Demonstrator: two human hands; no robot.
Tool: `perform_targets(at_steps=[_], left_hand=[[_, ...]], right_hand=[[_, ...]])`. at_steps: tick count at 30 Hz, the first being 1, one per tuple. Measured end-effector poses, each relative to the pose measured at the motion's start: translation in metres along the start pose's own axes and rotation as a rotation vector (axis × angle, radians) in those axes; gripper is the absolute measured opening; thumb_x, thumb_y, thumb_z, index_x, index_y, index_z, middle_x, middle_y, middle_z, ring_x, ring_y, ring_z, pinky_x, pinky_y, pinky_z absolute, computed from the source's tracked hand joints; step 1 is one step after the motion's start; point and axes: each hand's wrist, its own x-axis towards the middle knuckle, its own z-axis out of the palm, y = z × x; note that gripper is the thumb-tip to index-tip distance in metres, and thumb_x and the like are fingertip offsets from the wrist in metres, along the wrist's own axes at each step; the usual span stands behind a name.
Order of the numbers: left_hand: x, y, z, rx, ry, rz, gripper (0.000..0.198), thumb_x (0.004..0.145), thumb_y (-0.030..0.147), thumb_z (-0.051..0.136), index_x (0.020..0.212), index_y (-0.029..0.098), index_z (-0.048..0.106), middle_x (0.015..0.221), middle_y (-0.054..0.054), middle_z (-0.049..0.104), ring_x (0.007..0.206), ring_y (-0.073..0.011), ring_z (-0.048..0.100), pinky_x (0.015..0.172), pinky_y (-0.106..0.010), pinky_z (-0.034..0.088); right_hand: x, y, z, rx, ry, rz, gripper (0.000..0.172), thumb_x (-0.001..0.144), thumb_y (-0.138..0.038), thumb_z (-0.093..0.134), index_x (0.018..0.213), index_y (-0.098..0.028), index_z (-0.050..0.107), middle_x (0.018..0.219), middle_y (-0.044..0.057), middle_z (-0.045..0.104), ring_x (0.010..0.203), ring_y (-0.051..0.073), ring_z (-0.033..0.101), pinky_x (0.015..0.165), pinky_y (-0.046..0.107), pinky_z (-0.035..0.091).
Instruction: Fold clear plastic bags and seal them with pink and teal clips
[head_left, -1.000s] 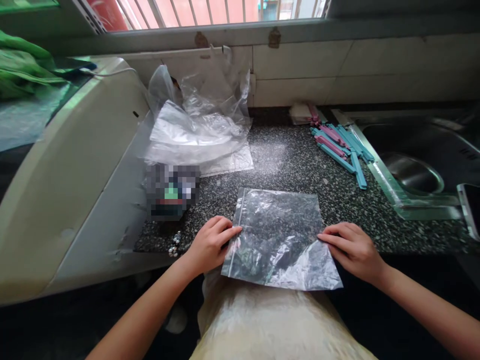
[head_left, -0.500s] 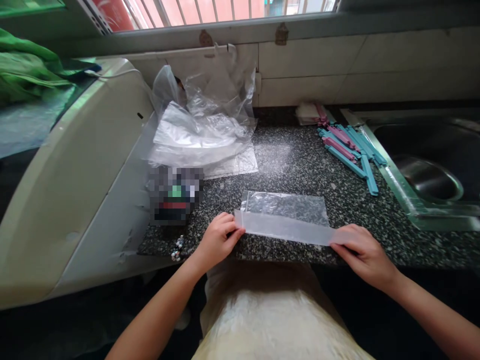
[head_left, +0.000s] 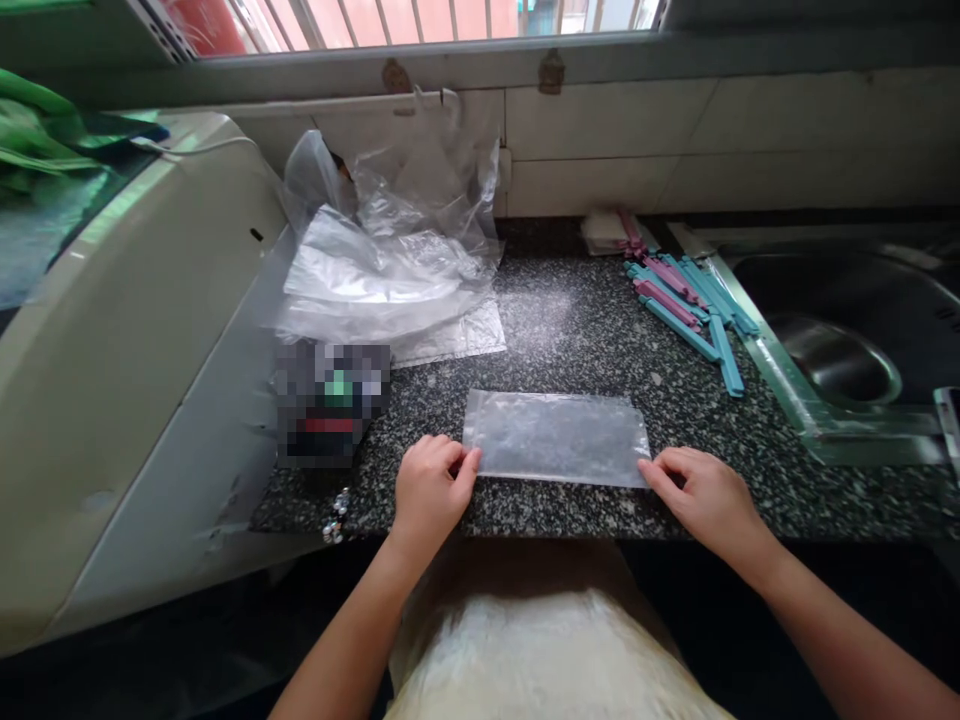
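A transparent plastic bag (head_left: 555, 437) lies folded over on the speckled countertop near its front edge, its long side running left to right. My left hand (head_left: 433, 488) pinches its near left corner between thumb and fingers. At the near right corner, my right hand (head_left: 705, 503) is closed, with thumb and forefinger gripping the bag's edge. Both hands rest low over the counter, one at each end of the bag.
A heap of crumpled transparent bags (head_left: 382, 270) lies at the back left beside a white appliance (head_left: 150, 300). Blue and pink sealing clips (head_left: 679, 310) are piled near the steel sink (head_left: 840, 370). A blurred-out item (head_left: 330, 400) and small shiny beads (head_left: 336, 515) sit at left.
The bag's near strip, held up and folded partway earlier, now lies flat over the rest of the bag. The camera view has shifted slightly to the right.
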Motion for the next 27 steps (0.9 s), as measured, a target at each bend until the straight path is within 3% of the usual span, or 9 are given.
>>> perform_targets(at_steps=[9,16,22,27], left_hand=[[-0.002,0.007,0.006,0.256,0.032,0.038,0.033,0.085,0.028,0.045,0.053,0.020,0.048,0.058,-0.003,0.052,0.064,-0.0181,0.046,0.062,-0.031,0.033],[-0.002,0.010,0.007,0.342,0.064,0.094,0.032,0.083,0.026,0.047,0.052,0.020,0.047,0.058,-0.004,0.052,0.063,-0.0194,0.045,0.060,-0.032,0.032],[-0.003,0.010,0.008,0.346,0.069,0.088,0.031,0.083,0.024,0.047,0.052,0.020,0.047,0.058,-0.006,0.052,0.064,-0.0210,0.045,0.060,-0.033,0.031],[-0.004,0.009,0.009,0.335,0.058,0.078,0.031,0.083,0.025,0.048,0.053,0.020,0.049,0.059,-0.005,0.053,0.066,-0.0212,0.046,0.060,-0.033,0.030]], right_hand=[[0.012,-0.005,0.002,-0.282,-0.064,0.120,0.052,0.086,-0.050,0.035,0.046,-0.019,0.048,0.050,0.003,0.059,0.047,0.014,0.049,0.047,0.026,0.018],[0.021,-0.011,0.002,-0.423,0.008,0.088,0.053,0.086,-0.050,0.039,0.046,-0.019,0.055,0.047,0.005,0.059,0.043,0.014,0.049,0.047,0.026,0.016],[0.025,-0.006,0.005,-0.314,0.086,0.073,0.051,0.084,-0.053,0.043,0.046,-0.019,0.052,0.049,0.004,0.059,0.047,0.014,0.050,0.048,0.026,0.020],[0.020,-0.006,0.006,-0.261,0.143,-0.027,0.044,0.086,-0.046,0.044,0.051,-0.019,0.049,0.052,0.001,0.058,0.050,0.013,0.050,0.050,0.026,0.024]])
